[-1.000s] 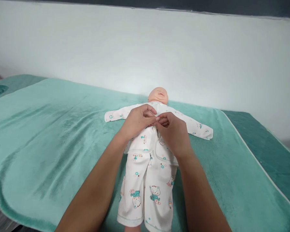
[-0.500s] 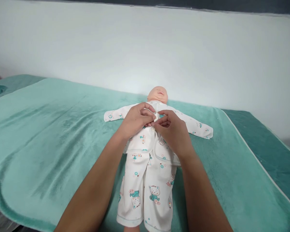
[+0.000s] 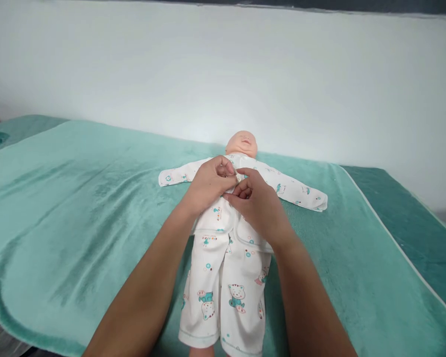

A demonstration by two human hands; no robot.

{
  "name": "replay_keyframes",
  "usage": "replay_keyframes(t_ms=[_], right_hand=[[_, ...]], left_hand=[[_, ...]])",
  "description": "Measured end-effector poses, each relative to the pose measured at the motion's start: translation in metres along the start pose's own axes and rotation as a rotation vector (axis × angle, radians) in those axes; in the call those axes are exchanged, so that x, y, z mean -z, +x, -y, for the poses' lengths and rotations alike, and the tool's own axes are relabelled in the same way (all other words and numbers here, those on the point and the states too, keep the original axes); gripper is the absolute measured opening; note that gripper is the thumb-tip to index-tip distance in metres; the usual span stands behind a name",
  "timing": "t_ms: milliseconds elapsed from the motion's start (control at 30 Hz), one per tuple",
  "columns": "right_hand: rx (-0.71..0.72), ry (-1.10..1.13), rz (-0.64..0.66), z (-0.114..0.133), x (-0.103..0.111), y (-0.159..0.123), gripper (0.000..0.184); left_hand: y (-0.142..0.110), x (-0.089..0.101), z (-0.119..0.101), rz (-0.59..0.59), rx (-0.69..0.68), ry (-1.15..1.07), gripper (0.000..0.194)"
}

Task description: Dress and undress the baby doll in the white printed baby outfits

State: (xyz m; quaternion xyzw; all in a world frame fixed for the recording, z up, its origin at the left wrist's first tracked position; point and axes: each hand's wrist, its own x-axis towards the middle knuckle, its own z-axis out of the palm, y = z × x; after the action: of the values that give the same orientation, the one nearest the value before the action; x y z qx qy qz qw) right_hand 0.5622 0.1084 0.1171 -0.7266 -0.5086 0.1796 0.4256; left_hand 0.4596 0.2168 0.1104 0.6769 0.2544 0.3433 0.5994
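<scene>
A baby doll (image 3: pixel 242 144) lies on its back with its arms spread and its head toward the wall. It wears a white printed baby jacket (image 3: pixel 297 191) and matching baby trousers (image 3: pixel 241 292). Over the doll's chest, my left hand (image 3: pixel 211 183) is closed, pinching the front edge of the jacket. My right hand (image 3: pixel 254 198) meets it there, thumb and fingers pinched on the other side of the same opening. The fingertips nearly touch and hide the fastening between them. Below the hands, the lower jacket front hangs slightly parted.
A light green plush blanket (image 3: pixel 78 208) with a few creases lies under the doll. Darker green cloth (image 3: pixel 405 213) shows at the right. A white wall (image 3: pixel 208 74) rises right behind the doll's head.
My right hand has shifted slightly left, closer to my left hand, and its fingers have curled in over the jacket opening. The doll stays in place.
</scene>
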Motion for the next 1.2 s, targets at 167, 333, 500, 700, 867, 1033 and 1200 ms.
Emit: replay_keyframes(t_ms=[167, 333, 500, 700, 867, 1033, 1200], right_hand=[[0.025, 0.036, 0.030, -0.004, 0.003, 0.000, 0.052], [-0.005, -0.078, 0.047, 0.005, 0.005, -0.007, 0.048], [-0.098, -0.305, 0.016, 0.016, 0.011, -0.019, 0.033], [-0.117, -0.593, 0.125, 0.023, 0.017, -0.026, 0.019], [-0.111, -0.734, 0.173, 0.029, 0.008, -0.028, 0.006], [-0.083, -0.769, 0.209, 0.028, 0.002, -0.032, 0.018], [-0.114, -0.807, 0.195, 0.031, -0.005, -0.030, 0.020]], left_hand=[[0.002, 0.002, 0.001, 0.006, 0.011, -0.080, 0.019], [-0.002, 0.010, -0.010, 0.105, 0.088, 0.011, 0.017], [-0.007, 0.027, -0.019, 0.253, 0.121, 0.183, 0.010], [-0.008, 0.037, -0.018, 0.424, 0.108, 0.305, 0.019], [-0.008, 0.034, -0.018, 0.484, 0.068, 0.419, 0.014], [-0.011, 0.030, -0.020, 0.495, 0.047, 0.486, 0.010], [-0.011, 0.030, -0.019, 0.513, 0.025, 0.479, 0.011]])
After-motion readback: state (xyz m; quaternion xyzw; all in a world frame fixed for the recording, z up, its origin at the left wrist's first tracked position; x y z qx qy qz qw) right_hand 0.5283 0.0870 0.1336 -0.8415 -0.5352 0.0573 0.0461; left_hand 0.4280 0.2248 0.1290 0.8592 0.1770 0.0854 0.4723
